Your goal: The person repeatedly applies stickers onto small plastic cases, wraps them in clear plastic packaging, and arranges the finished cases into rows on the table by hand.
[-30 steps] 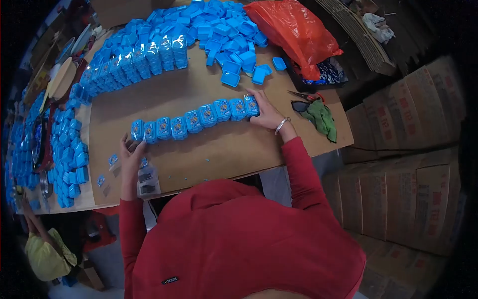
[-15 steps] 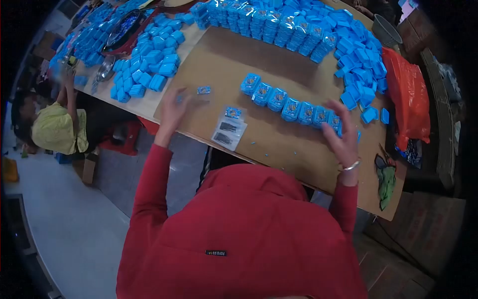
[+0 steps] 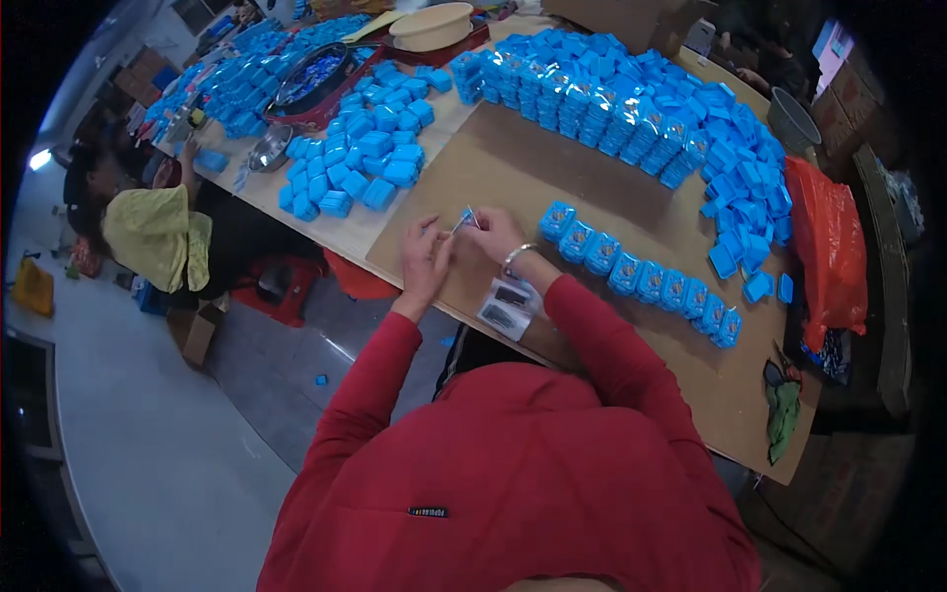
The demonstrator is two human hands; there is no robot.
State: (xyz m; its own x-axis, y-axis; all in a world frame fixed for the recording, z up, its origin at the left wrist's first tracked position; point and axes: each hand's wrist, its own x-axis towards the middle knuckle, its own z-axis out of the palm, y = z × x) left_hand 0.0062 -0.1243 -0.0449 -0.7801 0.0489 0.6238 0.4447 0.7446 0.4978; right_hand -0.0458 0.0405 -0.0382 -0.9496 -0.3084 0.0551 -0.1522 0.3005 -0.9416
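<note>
In front of me both hands meet over the brown tabletop around a small clear bag with a blue printed label [image 3: 467, 217]. My right hand [image 3: 498, 240], with a bracelet at the wrist, pinches it. The fingers of my left hand [image 3: 424, 259] are curled at its lower left edge. Below my right wrist lie clear bags with dark thin pieces inside [image 3: 509, 304], partly covered by the forearm. To the right runs a slanted row of wrapped blue boxes [image 3: 638, 274] with printed labels.
Tall stacks of wrapped blue boxes [image 3: 592, 116] stand at the back. Loose blue trays [image 3: 745, 183] are heaped at right near a red plastic bag [image 3: 827, 257]. More blue boxes [image 3: 360, 158] lie left. A person in a yellow top [image 3: 158, 237] sits further left.
My hands were apart and open; both have come together on the small labelled bag, my right hand moving left from the box row. The view has shifted left.
</note>
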